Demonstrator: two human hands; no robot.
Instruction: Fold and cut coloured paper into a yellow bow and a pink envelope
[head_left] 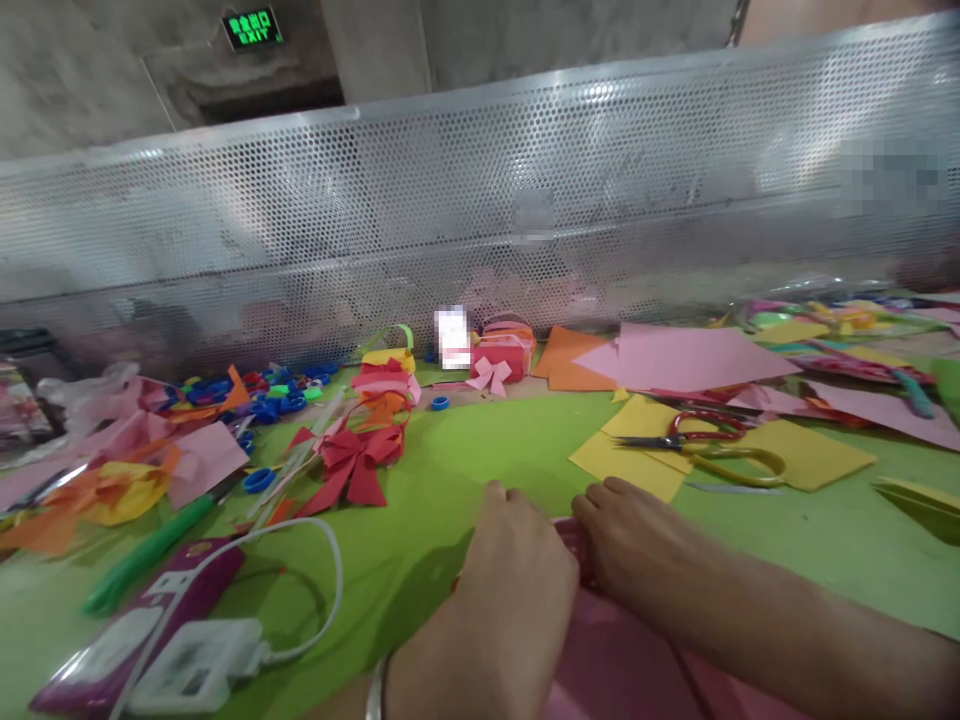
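Observation:
A pink paper sheet (622, 665) lies on the green mat (465, 460) right in front of me. My left hand (514, 580) rests on its far edge with fingers curled down onto the paper. Beside it, my right hand (630, 545) also presses on that far edge with fingers bent. The two hands nearly touch. Much of the sheet is hidden under my hands and forearms.
Scissors (705, 445) with red and yellow handles lie on yellow paper (810, 455) to the right. Pink and orange sheets (675, 360) sit behind. A red paper bow (352, 465), a green pen (150, 550) and a purple device with white cable (157, 630) lie left. A perforated metal wall (480, 220) stands behind.

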